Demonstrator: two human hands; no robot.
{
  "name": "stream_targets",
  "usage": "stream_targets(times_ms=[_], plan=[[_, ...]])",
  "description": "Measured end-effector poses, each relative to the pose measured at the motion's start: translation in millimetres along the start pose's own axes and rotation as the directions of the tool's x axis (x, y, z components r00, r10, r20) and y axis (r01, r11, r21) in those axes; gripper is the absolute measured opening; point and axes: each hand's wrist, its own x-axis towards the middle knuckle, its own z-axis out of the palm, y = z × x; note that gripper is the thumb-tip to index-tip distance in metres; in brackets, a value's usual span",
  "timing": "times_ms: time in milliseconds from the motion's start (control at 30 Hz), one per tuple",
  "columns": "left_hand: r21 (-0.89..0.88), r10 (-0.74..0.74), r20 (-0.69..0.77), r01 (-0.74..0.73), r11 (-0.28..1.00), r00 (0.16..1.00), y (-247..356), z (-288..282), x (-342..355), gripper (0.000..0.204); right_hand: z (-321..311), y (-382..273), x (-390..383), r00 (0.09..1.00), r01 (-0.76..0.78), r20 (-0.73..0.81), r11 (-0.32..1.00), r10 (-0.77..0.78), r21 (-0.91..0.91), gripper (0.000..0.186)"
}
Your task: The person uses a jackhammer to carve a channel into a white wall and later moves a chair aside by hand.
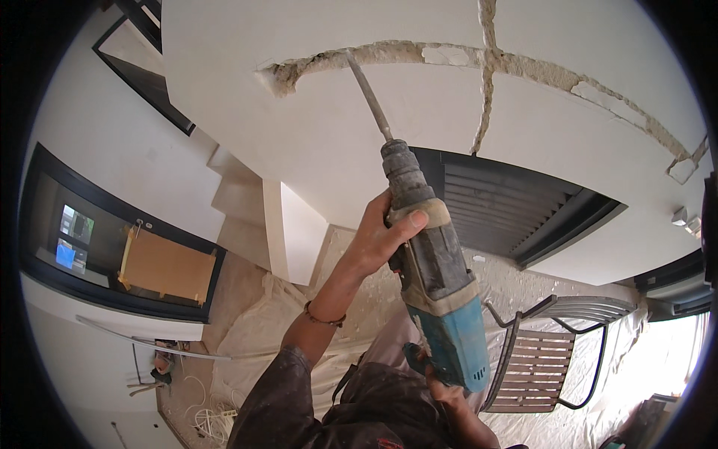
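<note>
A dusty teal and grey rotary hammer (449, 299) slants up and to the left in front of me. My left hand (389, 233) is wrapped round its front, just behind the chuck (402, 165), with the thumb over the top. Low behind the body, my right hand (443, 388) grips the rear handle, its fingers partly hidden. The long steel chisel bit (370, 97) reaches a rough groove (393, 52) cut across the white wall (419, 105). Its tip appears to touch the groove's lower edge, near the broken left end.
A second groove (487, 90) crosses the first. Below it is a dark louvred window (508, 202). A slatted metal chair (535, 355) stands at right on plastic sheeting (351, 348). At left are a dark-framed window with cardboard (168, 266) and a coil of white cable (215, 423).
</note>
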Motion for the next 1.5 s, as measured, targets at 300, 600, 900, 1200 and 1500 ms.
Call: stream_targets(times_ms=[300, 600, 900, 1200, 1500], plan=[[-0.126, 0.017, 0.038, -0.012, 0.992, 0.999, 14, -11, 15, 0.069, -23, -12, 17, 0.984, 0.158, 0.116, 0.960, -0.134, -0.232, 0.017], [-0.204, 0.011, 0.020, -0.006, 0.979, 1.000, 51, 17, 19, 0.058, -98, 0, 45, 0.981, -0.016, 0.192, 1.000, 0.015, 0.003, 0.026], [-0.223, -0.025, 0.008, 0.026, 0.974, 1.000, 54, 45, 7, 0.062, -139, -17, 47, 0.738, -0.657, 0.367, 0.477, 0.567, 0.583, 0.023], [-0.278, -0.055, -0.052, 0.038, 0.960, 0.997, 45, 19, 34, 0.062, -120, 9, 98, 0.987, -0.079, 0.146, 0.993, 0.065, 0.092, 0.013], [-0.259, -0.089, -0.068, 0.069, 0.964, 0.994, 51, 14, 27, 0.060, -119, 9, 70, 0.976, -0.063, 0.217, 0.989, 0.034, 0.131, 0.023]])
